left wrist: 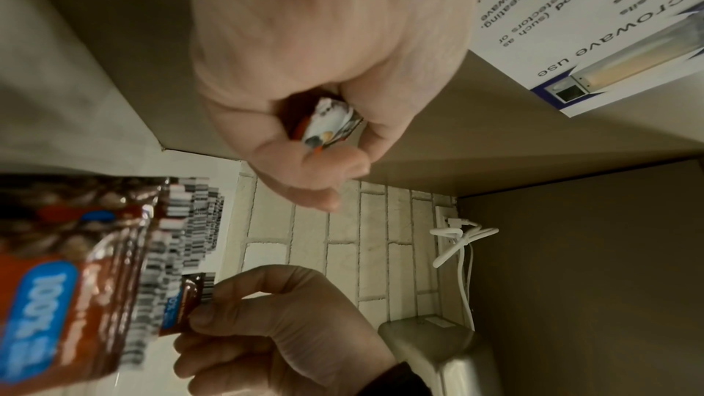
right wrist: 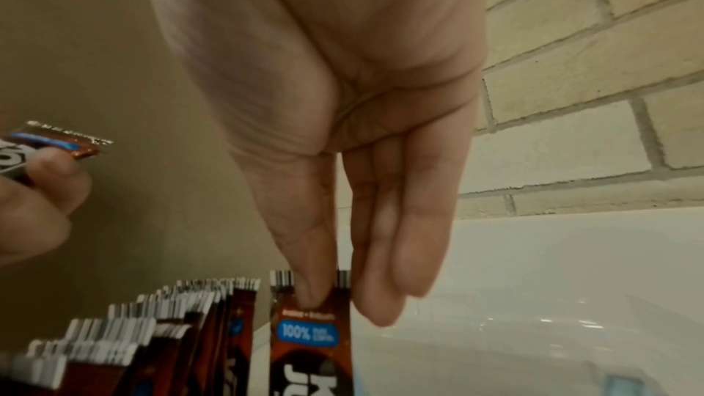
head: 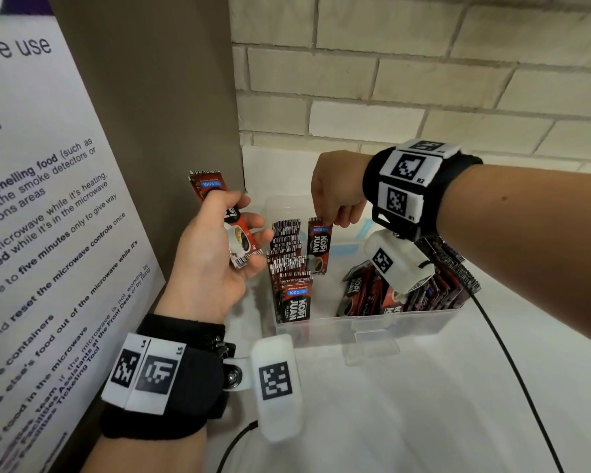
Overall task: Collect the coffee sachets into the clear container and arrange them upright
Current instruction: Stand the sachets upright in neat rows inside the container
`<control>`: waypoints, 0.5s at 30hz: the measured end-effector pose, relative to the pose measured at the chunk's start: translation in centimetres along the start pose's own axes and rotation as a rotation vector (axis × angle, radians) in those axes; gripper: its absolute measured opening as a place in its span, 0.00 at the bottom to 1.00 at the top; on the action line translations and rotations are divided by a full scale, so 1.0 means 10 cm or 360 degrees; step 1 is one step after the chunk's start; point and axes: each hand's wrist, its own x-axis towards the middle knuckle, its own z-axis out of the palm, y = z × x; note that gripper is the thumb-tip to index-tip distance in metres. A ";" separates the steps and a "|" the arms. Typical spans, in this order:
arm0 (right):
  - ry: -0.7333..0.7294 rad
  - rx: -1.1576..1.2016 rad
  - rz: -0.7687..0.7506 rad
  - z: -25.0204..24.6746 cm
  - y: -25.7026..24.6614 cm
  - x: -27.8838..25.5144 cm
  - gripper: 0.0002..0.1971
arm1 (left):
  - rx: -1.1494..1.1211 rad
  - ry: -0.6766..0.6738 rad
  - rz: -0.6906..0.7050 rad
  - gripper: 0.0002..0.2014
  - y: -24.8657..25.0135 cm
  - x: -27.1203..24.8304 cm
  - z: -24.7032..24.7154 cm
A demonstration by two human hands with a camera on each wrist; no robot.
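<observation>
My right hand (head: pixel 336 192) pinches one sachet (head: pixel 318 245) by its top, above the box (head: pixel 372 322) beside the upright row (head: pixel 287 261) at 9 o'clock. My left hand (head: pixel 215 254) grips spares (head: pixel 226 213). A loose heap (head: pixel 406 291) (3 o'clock) needs standing.

One clear container (head: pixel 372 322). Two hands: the right grip (head: pixel 338 196) pinches a single sachet (head: pixel 318 245); the left grip (head: pixel 215 254) holds a small bundle of sachets (head: pixel 232 220), number unclear. Left of the right grip stands one upright row (head: pixel 287 257), too tightly packed to count; right of it, one loose pile (head: pixel 413 295), likewise uncountable.
</observation>
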 end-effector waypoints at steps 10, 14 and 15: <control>-0.0037 -0.0075 0.0021 0.01 -0.01 -0.02 0.13 | 0.0019 -0.0002 0.0009 0.06 -0.01 0.01 0.00; -0.0037 -0.0051 0.0017 -0.05 0.01 -0.08 0.15 | 0.0025 -0.0003 0.0021 0.06 -0.02 0.02 -0.01; -0.0027 -0.0030 0.0013 -0.07 0.02 -0.10 0.15 | 0.0021 -0.0010 0.0021 0.07 -0.02 0.01 -0.01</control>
